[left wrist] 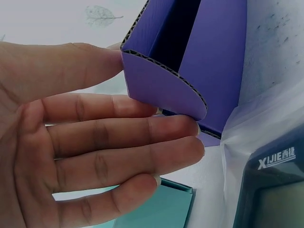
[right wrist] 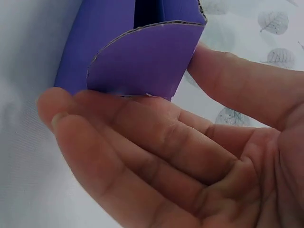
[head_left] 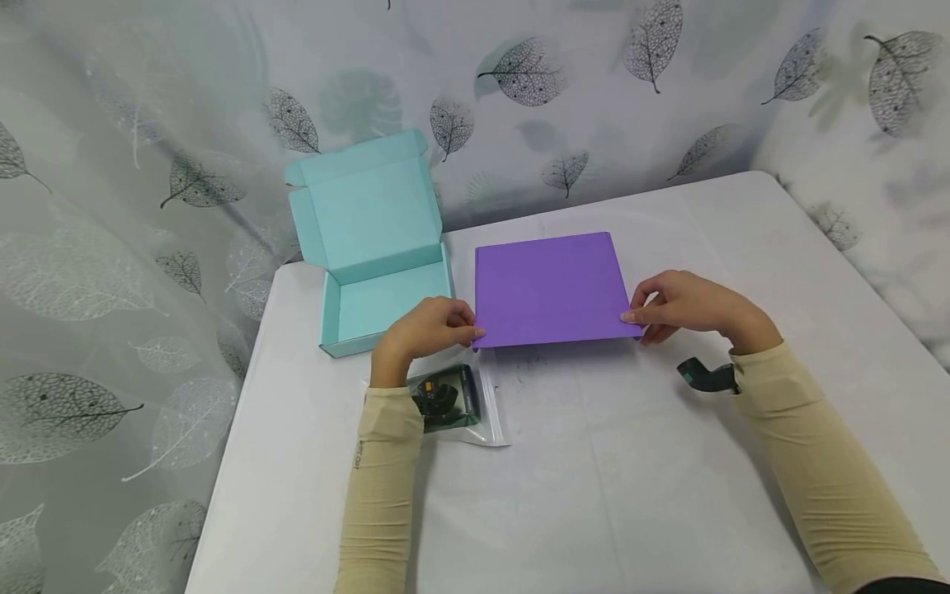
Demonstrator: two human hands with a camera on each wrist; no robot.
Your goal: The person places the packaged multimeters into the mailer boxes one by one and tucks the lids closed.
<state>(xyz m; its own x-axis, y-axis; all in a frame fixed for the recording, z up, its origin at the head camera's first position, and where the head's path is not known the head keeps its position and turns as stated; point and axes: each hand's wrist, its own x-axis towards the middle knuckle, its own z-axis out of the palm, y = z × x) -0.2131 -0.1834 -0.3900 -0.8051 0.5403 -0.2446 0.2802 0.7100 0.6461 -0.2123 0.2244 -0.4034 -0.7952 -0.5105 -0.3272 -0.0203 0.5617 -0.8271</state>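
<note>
A purple cardboard box [head_left: 549, 289] sits on the table with its lid lowered but a gap showing at the front. At the lid's near left corner, my left hand [head_left: 434, 332] pinches the edge between thumb and fingers, beside a rounded side flap [left wrist: 164, 85]. My right hand [head_left: 686, 305] holds the near right corner the same way, its thumb on the lid's edge and its fingers around the other rounded flap [right wrist: 142, 61]. The box's inside is mostly hidden; only a dark slot shows in the wrist views.
Left of the purple box stands an open turquoise box [head_left: 386, 301], its lid raised. A clear zip bag [head_left: 493, 412] holding a dark packaged item [head_left: 453, 396] lies near my left forearm. A white cloth covers the table [head_left: 564, 495]; leaf-patterned curtains [head_left: 356, 49] hang behind.
</note>
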